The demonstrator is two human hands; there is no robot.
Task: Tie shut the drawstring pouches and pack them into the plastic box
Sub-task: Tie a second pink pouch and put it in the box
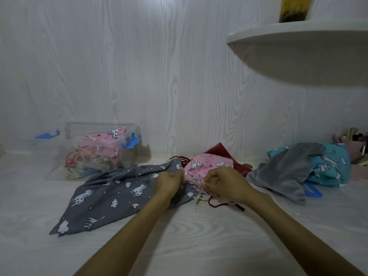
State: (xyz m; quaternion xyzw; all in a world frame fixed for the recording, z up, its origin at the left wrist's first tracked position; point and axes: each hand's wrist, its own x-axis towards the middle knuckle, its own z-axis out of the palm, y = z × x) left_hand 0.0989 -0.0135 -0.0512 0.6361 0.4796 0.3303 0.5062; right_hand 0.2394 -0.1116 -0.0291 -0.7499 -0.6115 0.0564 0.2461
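Both hands' fingers pinch the pink pouch cords – grey pouch beside, plastic box behind

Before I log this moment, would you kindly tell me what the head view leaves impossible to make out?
- Knot on the pink pouch: the left hand and right hand cover its cream cord; tied or not, unclear.
- Contents of the plastic box: hazy walls blur the lower pouches; no count possible.
- Dark red pouch: mostly behind the pink one.
- Items at the right edge: cut off, dim.
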